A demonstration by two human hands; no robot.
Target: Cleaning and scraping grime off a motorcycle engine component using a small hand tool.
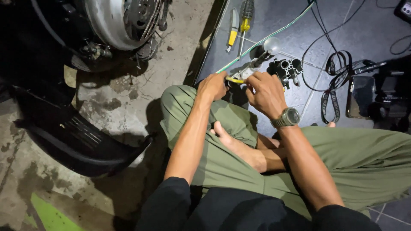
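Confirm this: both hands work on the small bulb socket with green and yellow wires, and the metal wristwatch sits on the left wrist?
Not quite. The head view shows the metal wristwatch on the right wrist. Both the left hand and right hand do work on the small bulb socket.

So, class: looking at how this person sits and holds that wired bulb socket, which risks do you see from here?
1. Both the left hand and right hand pinch the small bulb socket unsupported above the knee; a slip might break the glass bulb.
2. The green-white wire and black cables trail across the tiles and could snag.
3. The screwdriver lies loose near the bare foot.
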